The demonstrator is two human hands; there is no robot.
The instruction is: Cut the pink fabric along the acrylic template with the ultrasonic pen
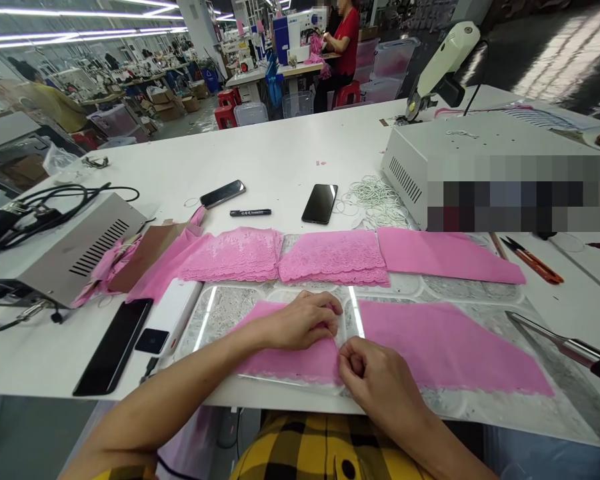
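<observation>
A pink fabric piece (290,363) with a scalloped lower edge lies in front of me on a grey marbled sheet, with what looks like clear plastic around it. My left hand (305,321) rests over its right part, fingers curled and pinched at the right edge. Just below, my right hand (375,370) is closed, thumb and forefinger at the same edge near the lower corner. The exact grip is partly hidden by the fingers. To the right lies a second pink piece (445,343), flat and apart from the hands.
Behind are lace stacks (333,257) and a plain pink stack (445,255). Phones (320,203), a marker (250,213), a white power bank (175,313), orange snips (535,260) and a metal-tipped tool (565,343) lie around. Grey boxes (95,240) flank the table; a co-worker sews beyond.
</observation>
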